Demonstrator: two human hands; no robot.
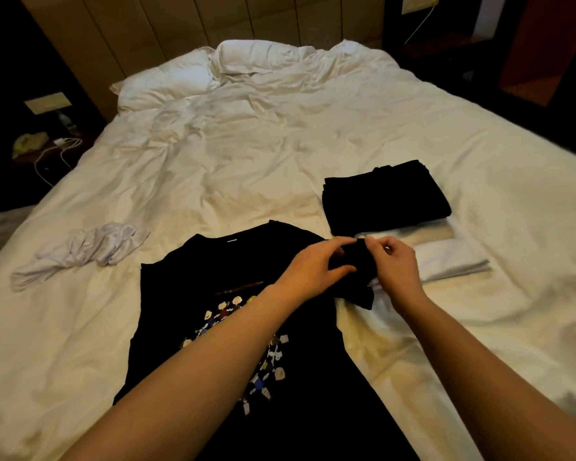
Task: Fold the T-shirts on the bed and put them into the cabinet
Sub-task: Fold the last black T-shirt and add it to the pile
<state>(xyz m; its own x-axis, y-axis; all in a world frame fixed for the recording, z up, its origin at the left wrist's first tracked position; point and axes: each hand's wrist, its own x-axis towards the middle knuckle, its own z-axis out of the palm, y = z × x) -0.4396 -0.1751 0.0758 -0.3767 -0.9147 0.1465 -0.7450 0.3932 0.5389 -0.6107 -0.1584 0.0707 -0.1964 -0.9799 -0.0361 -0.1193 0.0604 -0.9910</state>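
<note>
Nearest the camera, on the white bed [280,134], a black T-shirt [187,294] lies spread flat with its printed front up, a scatter of small pale and coloured figures running across the chest. Its collar points away toward the headboard, and its lower part runs out of the bottom of the view. At the shirt's right shoulder both forearms reach in and meet over the sleeve [356,271]. The left hand [313,271] has its fingers and thumb curled around a bunch of the black sleeve cloth, and the right hand [396,264] pinches the same cloth from the other side, thumb and fingertips closed on its upper edge. The sleeve is lifted a little off the bedding, with a corner hanging down below the hands.

Just right of the black T-shirt, close beside the right hand, a folded white garment [453,261] lies flat. Beyond it, a folded black garment [386,197] rests on the bedding, partly over what looks like another pale folded piece. To the left of the black T-shirt, a crumpled white T-shirt [84,251] lies unfolded in a loose heap.

Farther off, past the black T-shirt's collar, the rumpled bedding rises to two white pillows [180,81] against a padded headboard [187,21].
</note>
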